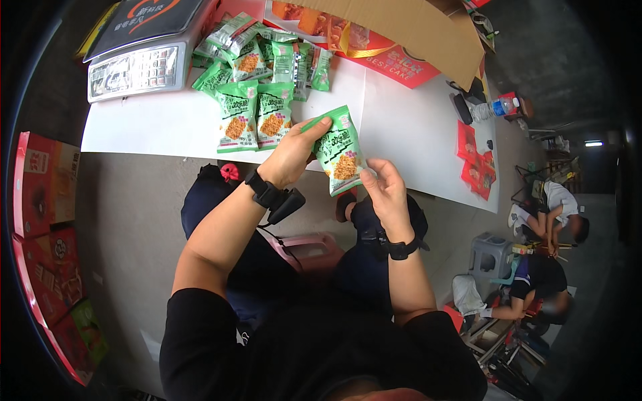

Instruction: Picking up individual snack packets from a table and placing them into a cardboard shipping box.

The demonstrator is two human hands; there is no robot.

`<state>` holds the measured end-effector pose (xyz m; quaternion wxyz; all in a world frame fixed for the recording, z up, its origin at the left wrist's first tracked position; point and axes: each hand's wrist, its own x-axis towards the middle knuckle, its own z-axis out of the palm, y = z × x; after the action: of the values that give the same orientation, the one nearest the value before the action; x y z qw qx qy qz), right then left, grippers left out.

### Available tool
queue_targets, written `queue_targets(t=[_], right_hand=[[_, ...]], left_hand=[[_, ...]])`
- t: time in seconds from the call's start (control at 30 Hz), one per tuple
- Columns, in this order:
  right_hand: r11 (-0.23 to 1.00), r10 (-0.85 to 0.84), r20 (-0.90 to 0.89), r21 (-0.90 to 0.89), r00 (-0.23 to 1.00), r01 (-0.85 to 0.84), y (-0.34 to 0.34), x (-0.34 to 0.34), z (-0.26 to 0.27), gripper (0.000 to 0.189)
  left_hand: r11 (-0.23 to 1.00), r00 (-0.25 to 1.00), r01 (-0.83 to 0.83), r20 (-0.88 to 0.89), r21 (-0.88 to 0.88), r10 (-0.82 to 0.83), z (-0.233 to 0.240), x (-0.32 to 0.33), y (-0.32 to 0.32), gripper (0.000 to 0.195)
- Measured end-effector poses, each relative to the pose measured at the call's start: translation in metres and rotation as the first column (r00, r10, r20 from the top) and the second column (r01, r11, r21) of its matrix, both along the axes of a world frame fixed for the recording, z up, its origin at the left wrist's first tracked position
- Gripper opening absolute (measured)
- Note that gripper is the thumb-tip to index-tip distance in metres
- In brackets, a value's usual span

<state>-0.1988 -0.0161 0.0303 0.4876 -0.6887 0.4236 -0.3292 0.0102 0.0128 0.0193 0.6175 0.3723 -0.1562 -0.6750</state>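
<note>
A green snack packet (342,150) is held up near the front edge of the white-topped table (401,130). My left hand (296,150) grips its upper left side, the thumb lying over the front. At the packet's lower right corner, my right hand (386,188) pinches it between thumb and fingers. Two more green packets (237,118) stand or lie side by side on the table, just left of the held one. Behind them is a loose pile of the same green packets (249,57), some showing their backs.
A digital scale (138,70) sits at the table's back left. A red printed box (396,65) with cardboard flaps (401,25) stands at the back. Red packets (476,165) and a plastic bottle (503,106) are at right. Red boxes (35,185) line the far left; two people sit at far right.
</note>
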Motion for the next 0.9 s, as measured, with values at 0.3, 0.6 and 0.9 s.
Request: queue_targets(t=[0.3,0.6,0.9], right_hand=[[0.959,0.032,0.008,0.282,0.999,-0.033,0.015,0.001,-0.001,0.038],[0.959,-0.043,0.147,0.284,0.988,0.0,0.018,0.008,-0.005,0.037],[0.889,0.083,0.173,0.432,0.981,-0.151,0.024,0.012,-0.022,0.033]], left_hand=[[0.999,0.998,0.023,-0.05,-0.04,-0.025,-0.008,-0.005,-0.006,0.033],[0.998,0.998,-0.025,-0.062,-0.049,0.021,-0.009,-0.003,-0.006,0.032],[0.991,0.989,-0.134,-0.07,-0.007,0.133,-0.008,0.0,-0.01,0.029]])
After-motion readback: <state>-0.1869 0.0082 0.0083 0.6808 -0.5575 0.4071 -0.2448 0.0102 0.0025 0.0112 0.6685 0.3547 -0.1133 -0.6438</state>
